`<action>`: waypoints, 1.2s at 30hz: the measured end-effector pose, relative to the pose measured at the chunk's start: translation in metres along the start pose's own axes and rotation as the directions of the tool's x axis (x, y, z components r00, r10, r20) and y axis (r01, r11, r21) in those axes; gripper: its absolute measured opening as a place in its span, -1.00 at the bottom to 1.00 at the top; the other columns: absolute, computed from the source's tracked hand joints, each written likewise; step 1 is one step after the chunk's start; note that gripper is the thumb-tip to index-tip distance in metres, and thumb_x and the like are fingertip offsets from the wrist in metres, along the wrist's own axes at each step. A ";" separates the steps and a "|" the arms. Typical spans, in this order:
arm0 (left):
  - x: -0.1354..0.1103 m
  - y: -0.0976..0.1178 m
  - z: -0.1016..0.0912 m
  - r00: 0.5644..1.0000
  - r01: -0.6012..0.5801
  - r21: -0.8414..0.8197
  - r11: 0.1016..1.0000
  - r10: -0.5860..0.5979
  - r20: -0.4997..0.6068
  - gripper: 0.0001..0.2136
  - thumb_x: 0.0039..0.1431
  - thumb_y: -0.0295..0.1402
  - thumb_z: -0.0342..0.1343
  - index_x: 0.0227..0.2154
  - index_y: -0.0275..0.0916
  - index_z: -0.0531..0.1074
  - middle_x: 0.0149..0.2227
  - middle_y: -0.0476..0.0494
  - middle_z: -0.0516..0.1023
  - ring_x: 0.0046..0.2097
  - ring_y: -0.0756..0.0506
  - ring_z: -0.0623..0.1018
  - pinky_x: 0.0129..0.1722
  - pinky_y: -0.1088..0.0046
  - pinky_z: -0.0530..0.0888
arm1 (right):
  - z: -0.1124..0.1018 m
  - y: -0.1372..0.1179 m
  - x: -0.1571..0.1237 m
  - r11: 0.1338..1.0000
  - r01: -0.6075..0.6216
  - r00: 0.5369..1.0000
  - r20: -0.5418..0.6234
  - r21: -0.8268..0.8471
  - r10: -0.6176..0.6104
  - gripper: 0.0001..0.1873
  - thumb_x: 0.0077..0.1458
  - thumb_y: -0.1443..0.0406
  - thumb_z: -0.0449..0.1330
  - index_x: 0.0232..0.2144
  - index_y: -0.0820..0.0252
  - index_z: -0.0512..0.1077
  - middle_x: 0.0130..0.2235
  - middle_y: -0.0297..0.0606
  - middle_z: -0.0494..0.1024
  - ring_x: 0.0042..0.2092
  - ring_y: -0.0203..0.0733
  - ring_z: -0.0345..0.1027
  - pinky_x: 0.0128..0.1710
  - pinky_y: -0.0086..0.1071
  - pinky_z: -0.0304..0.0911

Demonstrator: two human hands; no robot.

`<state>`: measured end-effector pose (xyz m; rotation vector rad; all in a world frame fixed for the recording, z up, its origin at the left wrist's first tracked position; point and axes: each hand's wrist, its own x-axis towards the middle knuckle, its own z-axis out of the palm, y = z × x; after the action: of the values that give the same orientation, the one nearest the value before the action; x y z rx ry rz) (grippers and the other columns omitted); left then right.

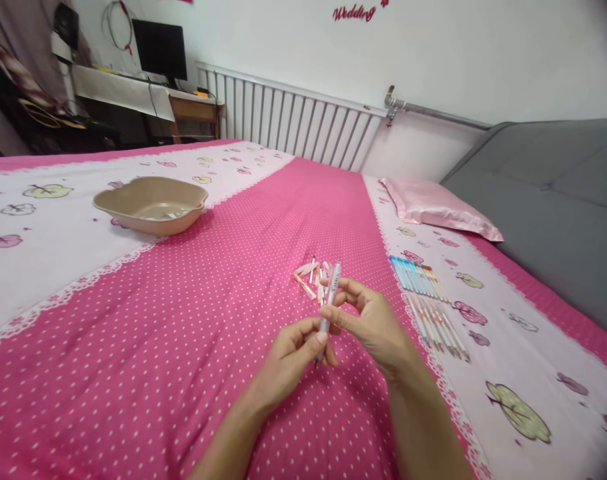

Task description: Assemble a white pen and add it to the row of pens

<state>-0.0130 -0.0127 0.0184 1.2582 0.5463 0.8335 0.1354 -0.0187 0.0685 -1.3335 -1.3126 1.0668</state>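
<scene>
A slim pale pink pen (pixel 335 280) is held at a slant between my two hands, its dark tip pointing down toward me. My left hand (pixel 294 350) pinches the lower part near the tip. The fingers and thumb of my right hand (pixel 376 323) close around its middle, above the left fingers. Just beyond the pen, a loose pile of small pink, white and orange pen-like pieces (pixel 307 279) lies on the pink dotted bedspread (pixel 223 320). To the right, a row of blue and brown-topped pens (pixel 417 275) lies above a second row of pale pens (pixel 439 327).
A tan plastic basin (pixel 150 203) with small items inside stands at the left on the bed. A pink pillow (pixel 438 208) rests against the grey headboard (pixel 553 193). Behind the bed are a white radiator (pixel 288 113) and a desk with a monitor (pixel 160 50).
</scene>
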 end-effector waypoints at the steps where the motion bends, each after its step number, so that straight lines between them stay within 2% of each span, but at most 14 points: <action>1: 0.000 0.000 0.000 1.000 -0.002 0.002 1.000 0.002 0.001 -0.74 0.21 -0.25 -0.01 -0.17 -0.29 0.47 -0.50 -0.05 0.47 -0.43 0.02 0.44 -0.37 0.47 0.33 | 0.000 0.000 0.000 1.000 -0.011 1.000 -0.005 0.006 0.011 -0.49 -0.14 0.18 0.34 -0.09 0.12 0.41 -0.35 -0.31 0.46 -0.29 -0.21 0.38 -0.25 -0.31 0.29; 5: -0.001 0.001 -0.001 1.000 0.011 -0.016 1.000 -0.012 -0.025 -0.74 0.21 -0.25 -0.01 -0.19 -0.29 0.47 -0.51 -0.06 0.49 -0.44 0.01 0.44 -0.37 0.47 0.32 | -0.003 -0.004 -0.002 0.993 -0.036 0.992 0.120 0.113 0.022 -0.50 -0.02 0.15 0.26 0.00 0.07 0.36 -0.12 -0.20 0.49 -0.06 -0.15 0.34 -0.11 -0.26 0.27; 8: -0.001 0.001 -0.001 0.999 0.011 -0.031 0.999 -0.012 -0.036 -0.75 0.21 -0.26 -0.01 -0.20 -0.27 0.49 -0.51 -0.07 0.50 -0.44 0.01 0.43 -0.36 0.47 0.32 | -0.007 -0.005 -0.003 0.981 -0.039 0.983 0.186 0.191 0.002 -0.52 0.05 0.18 0.21 0.05 0.06 0.31 -0.10 -0.20 0.50 -0.04 -0.17 0.33 0.02 -0.19 0.19; 11: -0.001 0.001 -0.001 1.000 0.008 -0.034 0.999 -0.008 -0.017 -0.75 0.21 -0.25 -0.01 -0.19 -0.26 0.48 -0.51 -0.06 0.50 -0.43 0.01 0.44 -0.36 0.46 0.32 | -0.008 -0.003 -0.003 0.986 -0.035 0.987 0.161 0.163 0.009 -0.51 0.00 0.19 0.25 0.01 0.09 0.34 -0.20 -0.23 0.53 -0.14 -0.18 0.38 -0.02 -0.19 0.22; 14: -0.001 0.002 0.000 1.000 0.006 -0.028 1.000 -0.007 -0.011 -0.74 0.19 -0.24 0.02 -0.19 -0.27 0.48 -0.51 -0.06 0.49 -0.43 0.00 0.44 -0.37 0.46 0.33 | -0.006 0.000 -0.002 0.997 0.003 0.997 0.071 0.083 -0.009 -0.53 -0.08 0.18 0.31 -0.08 0.12 0.41 -0.31 -0.29 0.50 -0.22 -0.19 0.38 -0.12 -0.24 0.26; 16: -0.001 0.002 0.000 1.000 0.006 -0.024 1.000 -0.007 -0.015 -0.74 0.18 -0.23 0.03 -0.20 -0.29 0.48 -0.51 -0.07 0.48 -0.44 0.00 0.44 -0.38 0.47 0.32 | -0.004 0.001 -0.002 0.997 0.010 0.999 0.035 0.070 -0.013 -0.51 -0.10 0.17 0.32 -0.07 0.12 0.40 -0.31 -0.30 0.47 -0.23 -0.20 0.37 -0.18 -0.29 0.28; 18: -0.001 0.003 0.000 1.000 0.010 -0.028 1.000 -0.011 -0.021 -0.74 0.19 -0.24 0.03 -0.20 -0.29 0.48 -0.51 -0.07 0.49 -0.44 0.01 0.44 -0.38 0.47 0.32 | -0.003 -0.001 -0.003 0.996 0.005 0.998 0.057 0.094 -0.010 -0.47 -0.08 0.17 0.31 -0.02 0.10 0.36 -0.23 -0.25 0.47 -0.18 -0.19 0.36 -0.20 -0.32 0.29; 21: -0.001 0.003 -0.001 1.000 0.007 -0.036 0.999 -0.008 -0.030 -0.75 0.20 -0.25 0.01 -0.20 -0.28 0.49 -0.51 -0.06 0.49 -0.44 0.01 0.43 -0.37 0.48 0.31 | -0.003 -0.003 -0.003 0.986 -0.024 0.988 0.154 0.166 -0.002 -0.48 0.00 0.18 0.25 0.04 0.07 0.31 -0.09 -0.19 0.46 -0.08 -0.19 0.32 -0.10 -0.30 0.25; 23: -0.002 0.004 -0.001 0.999 0.005 -0.039 0.999 -0.007 -0.036 -0.75 0.20 -0.25 0.01 -0.21 -0.27 0.49 -0.51 -0.06 0.50 -0.43 0.01 0.43 -0.36 0.47 0.32 | -0.003 -0.004 -0.003 0.976 -0.063 0.977 0.214 0.210 0.017 -0.50 0.04 0.20 0.22 0.06 0.07 0.30 -0.08 -0.18 0.49 -0.12 -0.23 0.35 -0.09 -0.28 0.24; 25: -0.002 0.004 -0.001 0.999 0.004 -0.042 0.999 -0.005 -0.035 -0.75 0.20 -0.25 0.01 -0.21 -0.26 0.50 -0.51 -0.06 0.50 -0.44 0.00 0.43 -0.36 0.47 0.32 | -0.002 -0.003 -0.003 0.970 -0.085 0.972 0.233 0.228 0.030 -0.50 0.04 0.21 0.22 0.06 0.09 0.31 -0.14 -0.19 0.53 -0.23 -0.25 0.38 -0.16 -0.28 0.26; 28: -0.002 0.003 -0.002 0.999 -0.002 -0.035 0.999 0.001 -0.035 -0.73 0.19 -0.23 0.02 -0.20 -0.27 0.50 -0.51 -0.07 0.50 -0.44 0.00 0.43 -0.37 0.46 0.33 | -0.001 -0.001 -0.002 0.974 -0.077 0.982 0.185 0.214 0.037 -0.52 -0.01 0.20 0.26 -0.01 0.14 0.36 -0.21 -0.18 0.56 -0.29 -0.25 0.41 -0.22 -0.30 0.28; 32: 0.000 0.001 -0.001 0.999 -0.020 0.002 1.000 0.020 -0.046 -0.72 0.19 -0.23 0.02 -0.19 -0.28 0.50 -0.51 -0.08 0.51 -0.43 -0.01 0.44 -0.37 0.46 0.33 | 0.000 0.001 -0.001 0.978 -0.068 0.993 0.111 0.195 0.047 -0.51 -0.10 0.21 0.33 -0.08 0.22 0.40 -0.26 -0.15 0.58 -0.26 -0.17 0.45 -0.20 -0.27 0.31; 36: 0.003 -0.001 0.000 0.993 -0.024 0.059 0.998 0.030 -0.110 -0.73 0.16 -0.23 0.05 -0.21 -0.27 0.53 -0.50 -0.08 0.52 -0.45 0.01 0.40 -0.39 0.48 0.31 | 0.002 0.001 -0.001 0.986 -0.038 0.999 0.017 0.161 0.036 -0.51 -0.18 0.21 0.36 -0.14 0.24 0.44 -0.33 -0.18 0.59 -0.27 -0.14 0.47 -0.24 -0.27 0.35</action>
<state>-0.0112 -0.0107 0.0173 1.2795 0.6476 0.9203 0.1336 -0.0194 0.0668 -1.2348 -1.1888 1.1838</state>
